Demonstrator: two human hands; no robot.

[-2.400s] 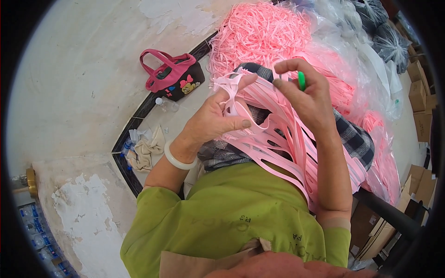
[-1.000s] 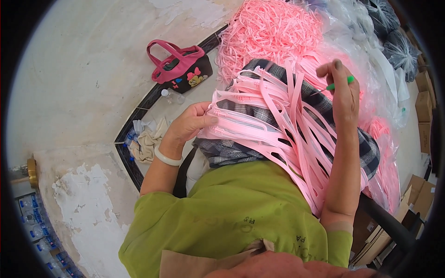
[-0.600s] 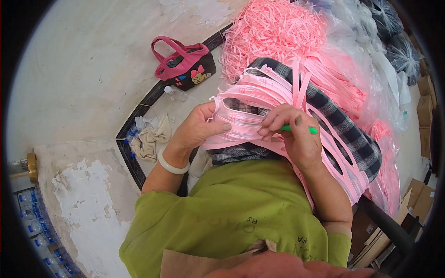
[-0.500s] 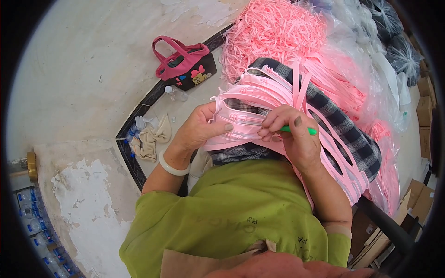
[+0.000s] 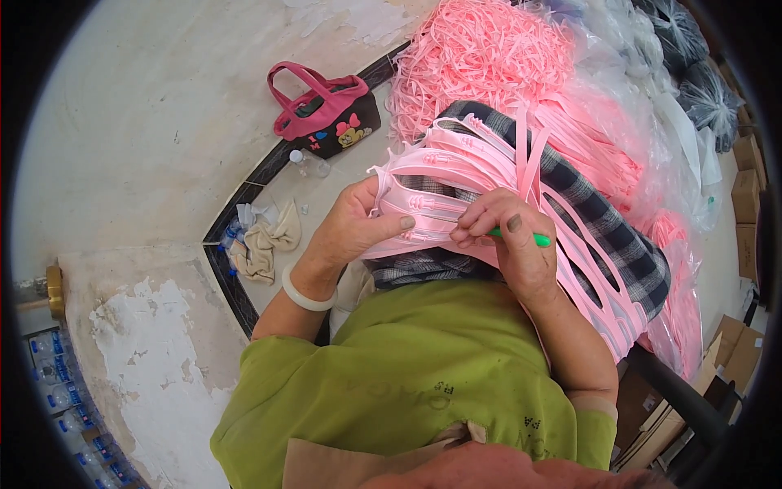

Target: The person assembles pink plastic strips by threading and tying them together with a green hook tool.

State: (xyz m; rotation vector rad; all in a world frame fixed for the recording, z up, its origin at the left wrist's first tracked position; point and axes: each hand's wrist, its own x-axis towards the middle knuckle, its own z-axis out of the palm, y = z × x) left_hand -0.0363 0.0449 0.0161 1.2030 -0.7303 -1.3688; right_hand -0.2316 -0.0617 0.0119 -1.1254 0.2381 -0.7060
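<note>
Across my lap lies a bundle of soft pink moulded straps, with long slots and small raised buckle-like shapes near their left ends. My left hand grips the left end of the nearest strap, its thumb lying on top. In my right hand is a slim tool with a green handle, pinched like a pen. A thin tip seems to point left from my fingers onto the strap, close to my left thumb. The tool's exact kind is not clear. The straps' other ends spread out to the right, under my right forearm.
A dark checked cloth covers my lap beneath the straps. Beyond it rises a heap of thin pink strips, beside clear plastic bags. A pink and black handbag, a bottle and beige cloths lie left. Cardboard boxes stand right.
My right hand and the green-handled tool have shifted very slightly left and down. My left hand keeps its grip on the strap, almost unmoved.
</note>
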